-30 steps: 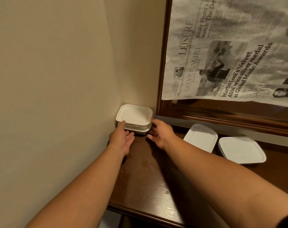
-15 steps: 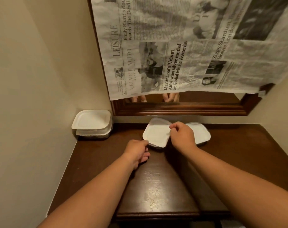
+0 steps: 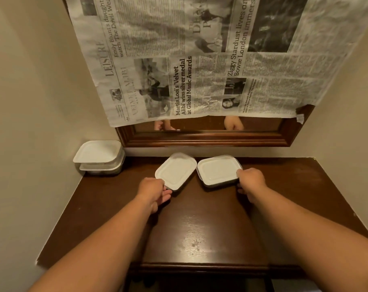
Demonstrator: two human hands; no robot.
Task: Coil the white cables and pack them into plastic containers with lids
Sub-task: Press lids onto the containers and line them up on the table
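**Gripping two lidded containers, one per hand**

Left hand (image 3: 155, 190) pinches the near corner of the left white square plastic container with lid (image 3: 175, 171). Right hand (image 3: 251, 182) clasps the right edge of the matching right container (image 3: 217, 170). Both sit on the dark brown wooden surface (image 3: 199, 228), corners almost touching. Stack of two more lidded containers (image 3: 100, 158) is in the left corner. No white cables visible.

Risks: lifting by the edge could pop a lid or tip a box, and sliding inward would knock the corners together.

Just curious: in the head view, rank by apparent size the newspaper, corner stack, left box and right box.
1. newspaper
2. corner stack, slightly bigger than either box
3. left box and right box: alike, so tied
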